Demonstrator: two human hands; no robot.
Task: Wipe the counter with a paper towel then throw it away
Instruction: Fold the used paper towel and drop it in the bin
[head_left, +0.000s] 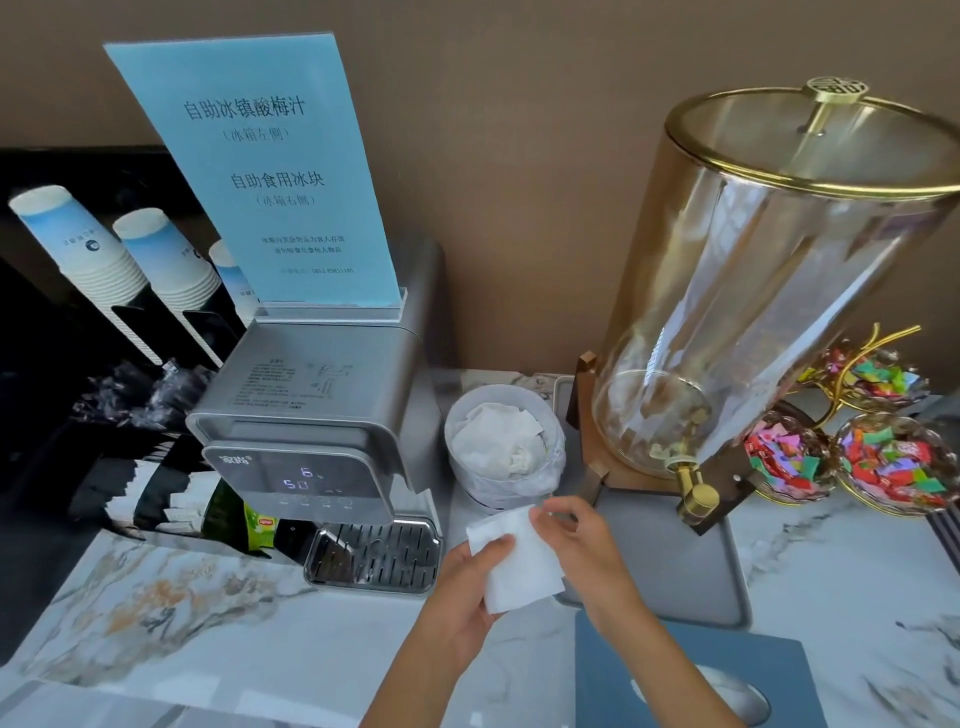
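A folded white paper towel hangs above the marbled counter, held by both hands. My left hand grips its lower left edge with the thumb on top. My right hand pinches its upper right corner. Just behind the towel stands a small white bin lined with clear plastic and holding crumpled white paper.
A grey water dispenser with a drip tray stands left of the bin, a blue sign on top. A glass drink dispenser on a grey tray stands right. A blue tissue box sits near the front; candy bowls far right.
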